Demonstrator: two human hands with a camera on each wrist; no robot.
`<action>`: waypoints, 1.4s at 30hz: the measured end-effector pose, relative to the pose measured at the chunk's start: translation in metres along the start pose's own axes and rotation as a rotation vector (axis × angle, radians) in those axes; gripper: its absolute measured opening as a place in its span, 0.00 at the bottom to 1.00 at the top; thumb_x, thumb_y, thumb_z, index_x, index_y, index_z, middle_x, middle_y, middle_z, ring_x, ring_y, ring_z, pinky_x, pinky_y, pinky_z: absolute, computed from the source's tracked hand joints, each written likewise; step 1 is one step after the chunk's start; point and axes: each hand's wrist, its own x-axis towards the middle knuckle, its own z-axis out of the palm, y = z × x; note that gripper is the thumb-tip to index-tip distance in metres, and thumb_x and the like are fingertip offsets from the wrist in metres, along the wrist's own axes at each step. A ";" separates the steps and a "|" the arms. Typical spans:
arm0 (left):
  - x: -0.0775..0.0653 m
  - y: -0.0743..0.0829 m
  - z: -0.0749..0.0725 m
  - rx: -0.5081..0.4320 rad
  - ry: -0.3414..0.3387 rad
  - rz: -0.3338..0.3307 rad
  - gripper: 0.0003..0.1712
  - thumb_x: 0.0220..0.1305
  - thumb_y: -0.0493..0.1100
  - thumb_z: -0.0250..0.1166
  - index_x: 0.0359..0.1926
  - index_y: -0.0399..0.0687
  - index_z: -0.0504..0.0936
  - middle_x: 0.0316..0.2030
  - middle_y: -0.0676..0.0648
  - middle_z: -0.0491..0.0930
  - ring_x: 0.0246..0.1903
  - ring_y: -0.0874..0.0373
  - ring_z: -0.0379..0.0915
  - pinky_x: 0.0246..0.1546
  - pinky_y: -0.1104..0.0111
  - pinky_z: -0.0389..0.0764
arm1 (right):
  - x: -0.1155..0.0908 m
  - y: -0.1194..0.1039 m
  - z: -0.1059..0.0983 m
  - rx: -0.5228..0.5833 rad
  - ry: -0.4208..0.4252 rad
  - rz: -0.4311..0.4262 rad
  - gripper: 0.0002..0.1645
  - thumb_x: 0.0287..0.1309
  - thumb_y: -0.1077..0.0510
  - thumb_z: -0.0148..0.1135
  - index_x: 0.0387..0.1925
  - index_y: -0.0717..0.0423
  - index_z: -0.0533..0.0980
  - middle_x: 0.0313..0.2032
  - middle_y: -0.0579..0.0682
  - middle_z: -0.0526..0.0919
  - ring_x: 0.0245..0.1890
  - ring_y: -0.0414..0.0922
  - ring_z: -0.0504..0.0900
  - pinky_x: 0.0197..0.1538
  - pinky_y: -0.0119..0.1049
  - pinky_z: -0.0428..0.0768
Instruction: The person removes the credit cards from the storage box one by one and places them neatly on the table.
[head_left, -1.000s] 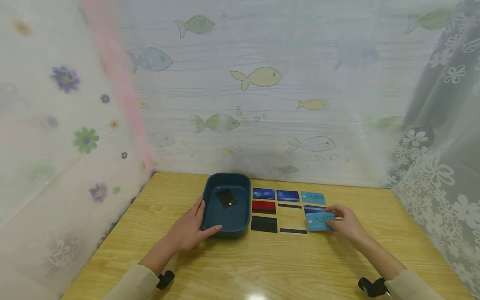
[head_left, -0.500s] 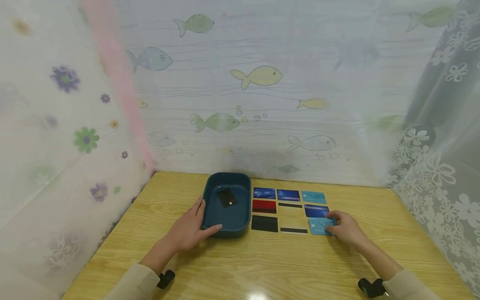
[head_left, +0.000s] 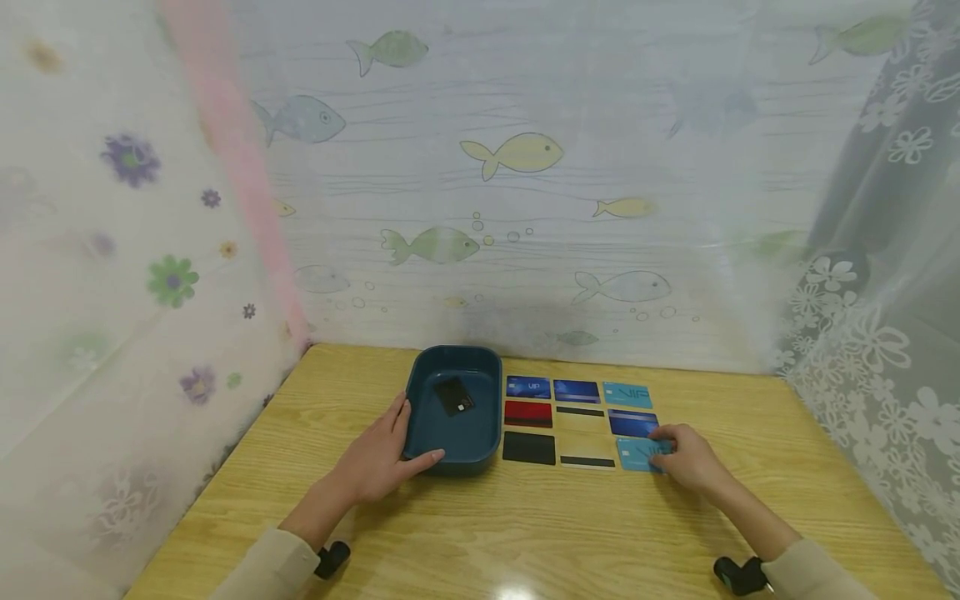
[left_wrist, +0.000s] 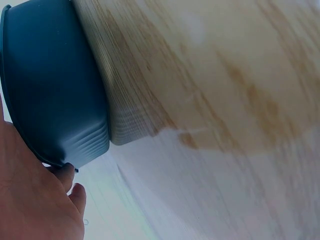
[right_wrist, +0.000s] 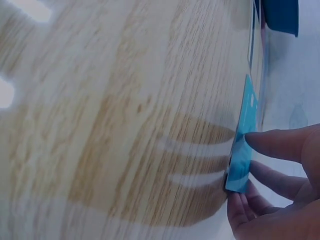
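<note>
My right hand [head_left: 692, 457] grips the right end of a light blue VIP card [head_left: 634, 453] at the front right of three rows of cards. In the right wrist view, a fingertip presses on the face of this light blue card [right_wrist: 242, 145] while other fingers sit at its near end. My left hand [head_left: 375, 454] rests against a dark blue tray [head_left: 495, 417], fingers straight along its left wall, thumb at its front rim. Inside the tray lies a black card [head_left: 453, 397]. The left wrist view shows the tray's wall [left_wrist: 55, 75] beside that hand.
Left of the held card are a gold card [head_left: 587, 450] and a black card [head_left: 529, 447]. Behind it lies a dark blue card [head_left: 632, 422]; a red card [head_left: 528, 414] and several others fill the rows. A fish-printed curtain [head_left: 525, 250] hangs behind the wooden table [head_left: 525, 533].
The right hand has brought the light blue card down and slightly right, off the dark blue card and into the front row. The left hand and tray have stayed in place.
</note>
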 end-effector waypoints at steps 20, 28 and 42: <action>0.001 -0.003 0.001 0.005 -0.001 0.002 0.68 0.63 0.84 0.47 0.80 0.34 0.46 0.81 0.38 0.39 0.78 0.38 0.47 0.72 0.43 0.60 | 0.001 -0.001 0.002 -0.011 -0.010 -0.070 0.20 0.58 0.70 0.66 0.51 0.79 0.77 0.54 0.76 0.76 0.56 0.73 0.75 0.57 0.64 0.75; 0.002 -0.001 0.003 0.002 -0.016 -0.002 0.67 0.63 0.84 0.47 0.81 0.35 0.45 0.81 0.38 0.38 0.78 0.37 0.47 0.72 0.43 0.60 | -0.004 0.001 -0.006 -0.016 -0.034 -0.117 0.21 0.61 0.67 0.67 0.52 0.78 0.78 0.52 0.71 0.80 0.54 0.70 0.77 0.54 0.61 0.79; 0.001 -0.002 0.003 -0.007 -0.002 -0.004 0.68 0.63 0.84 0.47 0.81 0.35 0.45 0.81 0.38 0.38 0.77 0.37 0.48 0.72 0.43 0.61 | 0.000 -0.046 -0.028 0.008 -0.114 -0.182 0.26 0.68 0.57 0.65 0.59 0.72 0.76 0.58 0.68 0.78 0.56 0.66 0.77 0.51 0.56 0.82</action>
